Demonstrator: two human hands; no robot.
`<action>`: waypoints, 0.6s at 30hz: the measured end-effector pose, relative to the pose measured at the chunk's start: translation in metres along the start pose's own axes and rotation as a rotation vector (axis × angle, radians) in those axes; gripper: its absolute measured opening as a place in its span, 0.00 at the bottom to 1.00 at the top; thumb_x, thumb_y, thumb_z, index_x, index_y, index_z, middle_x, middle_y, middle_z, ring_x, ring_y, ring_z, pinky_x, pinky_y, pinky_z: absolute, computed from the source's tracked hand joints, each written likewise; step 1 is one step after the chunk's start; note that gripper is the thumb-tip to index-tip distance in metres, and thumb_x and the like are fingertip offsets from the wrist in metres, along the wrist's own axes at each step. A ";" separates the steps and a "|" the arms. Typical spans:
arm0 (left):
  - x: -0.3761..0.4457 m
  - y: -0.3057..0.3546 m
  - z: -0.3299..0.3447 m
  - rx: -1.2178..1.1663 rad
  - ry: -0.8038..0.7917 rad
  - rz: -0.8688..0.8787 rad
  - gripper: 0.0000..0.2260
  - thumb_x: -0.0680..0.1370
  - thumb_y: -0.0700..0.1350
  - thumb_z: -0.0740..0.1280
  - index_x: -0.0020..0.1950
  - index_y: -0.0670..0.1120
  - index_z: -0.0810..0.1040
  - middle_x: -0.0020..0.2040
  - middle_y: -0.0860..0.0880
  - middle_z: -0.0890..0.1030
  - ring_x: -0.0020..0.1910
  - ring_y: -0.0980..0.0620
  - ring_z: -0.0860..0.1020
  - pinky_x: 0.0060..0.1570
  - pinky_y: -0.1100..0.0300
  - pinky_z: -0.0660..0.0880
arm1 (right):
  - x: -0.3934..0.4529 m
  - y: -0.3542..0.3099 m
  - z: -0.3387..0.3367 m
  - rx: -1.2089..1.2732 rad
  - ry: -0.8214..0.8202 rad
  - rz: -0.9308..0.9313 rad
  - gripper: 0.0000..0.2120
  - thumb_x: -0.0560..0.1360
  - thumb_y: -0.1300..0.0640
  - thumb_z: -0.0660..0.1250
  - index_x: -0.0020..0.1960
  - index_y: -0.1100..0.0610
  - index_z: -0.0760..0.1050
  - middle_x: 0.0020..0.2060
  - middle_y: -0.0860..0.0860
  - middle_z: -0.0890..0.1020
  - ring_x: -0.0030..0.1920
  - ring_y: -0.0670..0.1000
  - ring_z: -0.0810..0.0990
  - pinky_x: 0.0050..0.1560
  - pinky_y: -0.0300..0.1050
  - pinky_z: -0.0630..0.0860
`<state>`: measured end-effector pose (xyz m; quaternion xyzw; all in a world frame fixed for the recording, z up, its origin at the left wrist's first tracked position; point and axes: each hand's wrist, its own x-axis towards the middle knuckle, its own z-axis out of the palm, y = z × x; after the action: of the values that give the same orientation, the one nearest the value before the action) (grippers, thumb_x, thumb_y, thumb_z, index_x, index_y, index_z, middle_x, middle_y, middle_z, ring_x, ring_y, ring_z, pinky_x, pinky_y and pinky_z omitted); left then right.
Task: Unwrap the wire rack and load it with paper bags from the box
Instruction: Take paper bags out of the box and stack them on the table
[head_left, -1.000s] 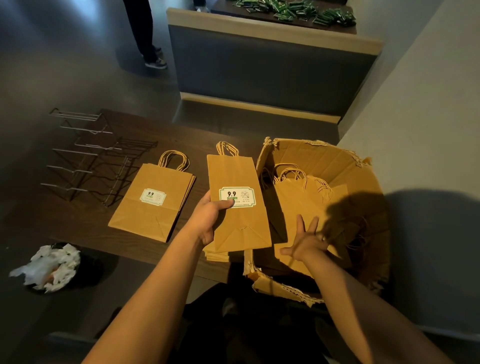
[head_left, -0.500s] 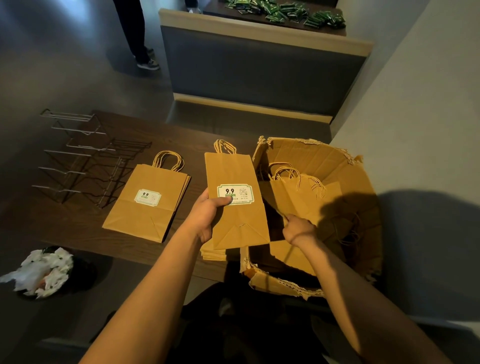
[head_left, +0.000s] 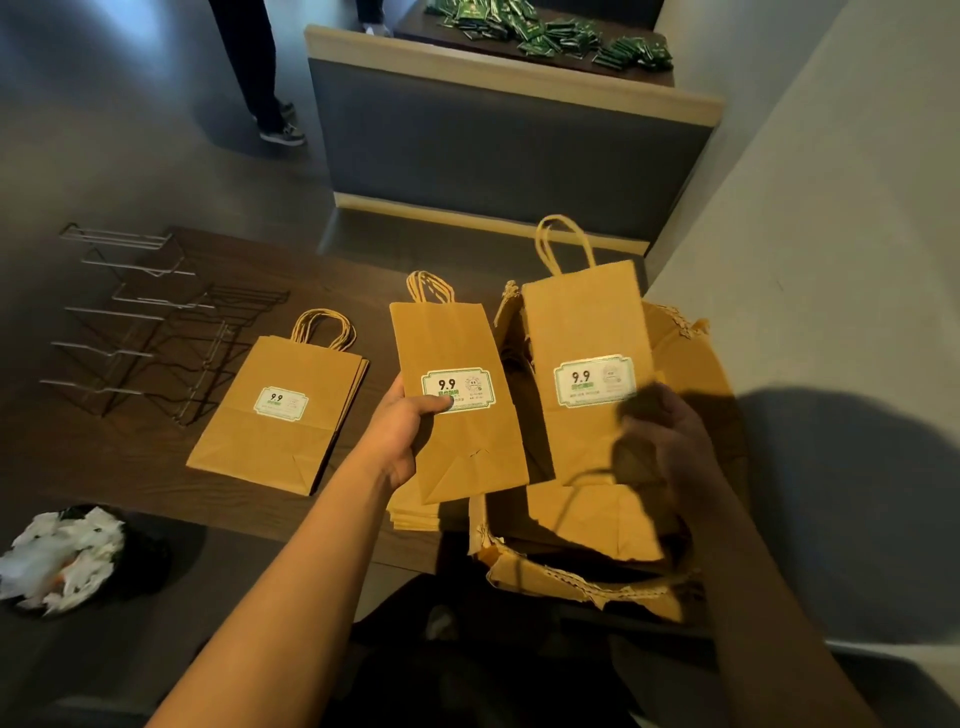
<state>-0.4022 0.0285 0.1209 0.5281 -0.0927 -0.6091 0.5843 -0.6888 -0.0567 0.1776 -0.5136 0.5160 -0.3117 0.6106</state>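
Observation:
My left hand (head_left: 400, 431) grips a stack of flat brown paper bags (head_left: 457, 364), its thumb on the top bag's green label. My right hand (head_left: 670, 441) holds one labelled paper bag (head_left: 587, 322) upright above the torn cardboard box (head_left: 587, 587), with more bags lying inside the box. A second pile of bags (head_left: 280, 410) lies flat on the dark wooden table (head_left: 93, 457). The bare wire rack (head_left: 150, 322) lies at the table's far left, apart from both hands.
A bin holding crumpled white wrapping (head_left: 62, 556) sits on the floor at lower left. A padded bench back (head_left: 509, 140) stands behind the table, with green packets (head_left: 550, 31) on the table beyond. A person's legs (head_left: 260, 73) stand at top left. A wall (head_left: 831, 234) runs along the right.
My right hand reached into the box, closed on a bag and lifted it up out of the box. My left hand kept hold of its stack.

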 end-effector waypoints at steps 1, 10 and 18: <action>-0.001 0.001 0.001 -0.006 -0.003 -0.002 0.22 0.79 0.29 0.65 0.68 0.49 0.74 0.56 0.42 0.86 0.51 0.43 0.86 0.44 0.48 0.82 | -0.002 -0.003 -0.002 0.082 -0.009 0.009 0.17 0.79 0.69 0.63 0.58 0.50 0.78 0.48 0.47 0.86 0.48 0.48 0.85 0.39 0.41 0.81; 0.000 -0.012 0.017 -0.001 -0.024 -0.069 0.18 0.82 0.56 0.67 0.69 0.51 0.76 0.61 0.43 0.85 0.62 0.40 0.82 0.65 0.38 0.76 | 0.002 0.020 0.066 -0.406 -0.232 -0.011 0.23 0.78 0.58 0.71 0.71 0.51 0.70 0.61 0.39 0.78 0.64 0.45 0.77 0.58 0.37 0.75; 0.007 -0.016 0.008 0.123 -0.045 -0.046 0.17 0.80 0.40 0.71 0.69 0.45 0.77 0.59 0.43 0.85 0.60 0.41 0.83 0.59 0.44 0.79 | 0.008 0.036 0.097 -0.882 -0.138 -0.057 0.31 0.77 0.37 0.66 0.75 0.51 0.68 0.62 0.49 0.79 0.64 0.54 0.77 0.60 0.50 0.77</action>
<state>-0.4161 0.0240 0.1087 0.5513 -0.1309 -0.6271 0.5344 -0.5997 -0.0239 0.1355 -0.7583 0.5434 -0.0436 0.3575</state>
